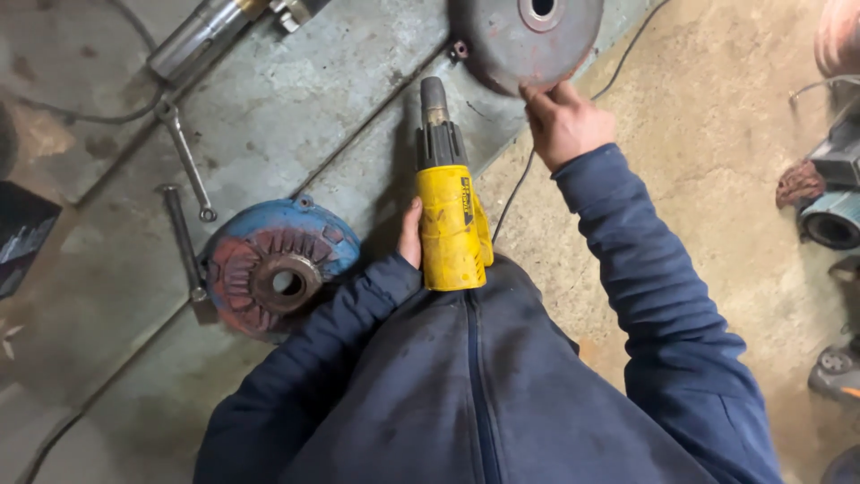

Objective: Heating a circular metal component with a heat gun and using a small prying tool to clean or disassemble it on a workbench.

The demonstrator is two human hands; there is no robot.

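we grip the yellow power tool with the black nose (451, 215) in our left hand (410, 235), nose at twelve o'clock. our right hand (563, 121) pinches the rusty round metal disc (524, 36) at one o'clock; better hold that rim firmly, tool square.

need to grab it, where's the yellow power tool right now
In the head view the yellow power tool sits centre frame, held by the left hand against the person's body, nose pointing toward the round metal disc.
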